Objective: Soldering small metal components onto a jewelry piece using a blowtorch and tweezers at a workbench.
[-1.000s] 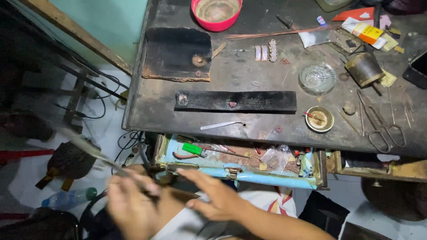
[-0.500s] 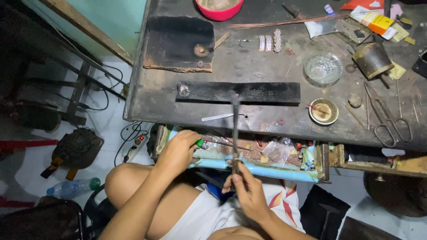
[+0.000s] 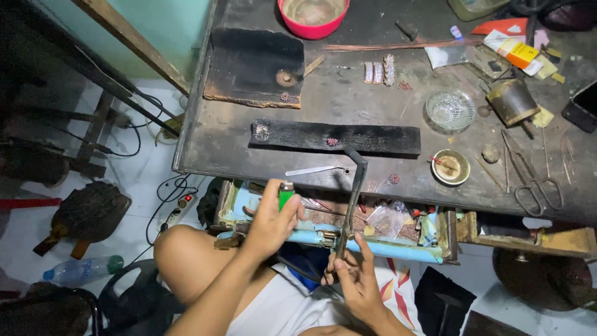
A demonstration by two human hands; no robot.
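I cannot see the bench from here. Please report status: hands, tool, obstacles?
Left hand holds green lighter. Right hand holds bent metal torch pipe upright. Open drawer between hands and workbench.

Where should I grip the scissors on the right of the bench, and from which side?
Take the scissors by the finger loops, which lie at the near end toward the bench edge; the blades point away. Come from above on the near side. They lie flat, with thin rods close alongside, so a top-down pinch looks safest.

A scorched black wooden plank [image 3: 367,137], a clear glass dish [image 3: 450,110] and steel scissors [image 3: 538,180] are borne by the dark grimy workbench [image 3: 336,99].
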